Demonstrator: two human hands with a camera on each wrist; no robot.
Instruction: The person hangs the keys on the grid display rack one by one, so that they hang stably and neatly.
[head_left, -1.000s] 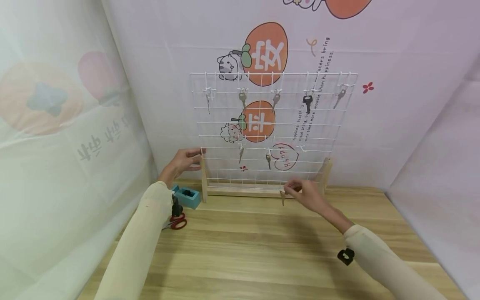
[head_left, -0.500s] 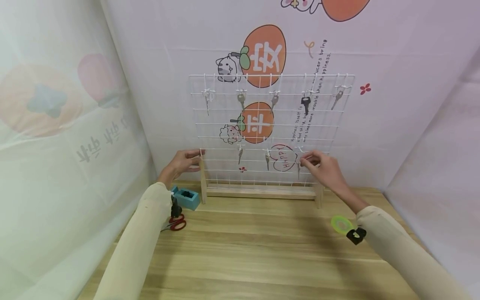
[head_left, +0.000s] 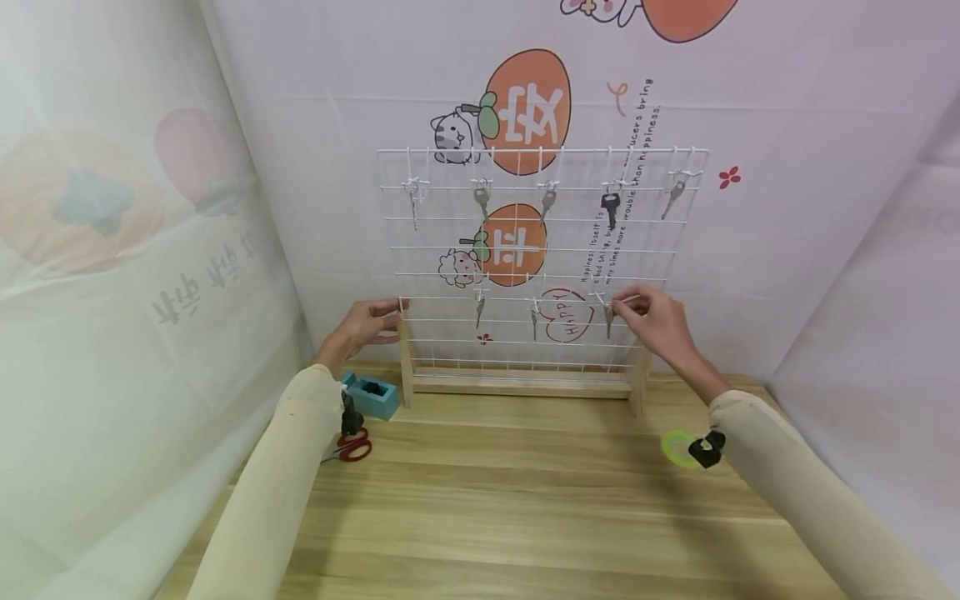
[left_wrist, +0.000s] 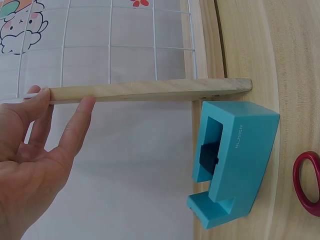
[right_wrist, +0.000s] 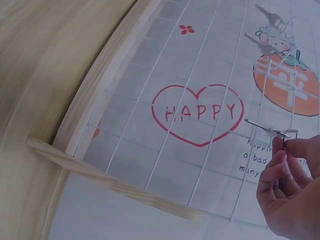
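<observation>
A white wire grid rack (head_left: 517, 385) in a wooden stand faces me, with keys hung on white hooks in two rows. My left hand (head_left: 365, 329) grips the top of the left wooden post (left_wrist: 150, 90), thumb and fingers at the wood in the left wrist view. My right hand (head_left: 660, 321) pinches a small key (head_left: 609, 321) by its ring end at the right of the lower row. The key's blade hangs down, close to a white hook (head_left: 597, 298). In the right wrist view, the key (right_wrist: 260, 126) sticks out past my fingertips, before the grid.
A teal tape dispenser (head_left: 375, 397) stands beside the left post, with red-handled scissors (head_left: 352, 446) in front of it. A yellow-green round item (head_left: 677, 448) lies on the wooden table at right, partly behind the wrist camera. Printed cloth walls surround the table.
My right hand has carried the key up and right from near the rack's base to the lower hook row. My left hand stays on the post.
</observation>
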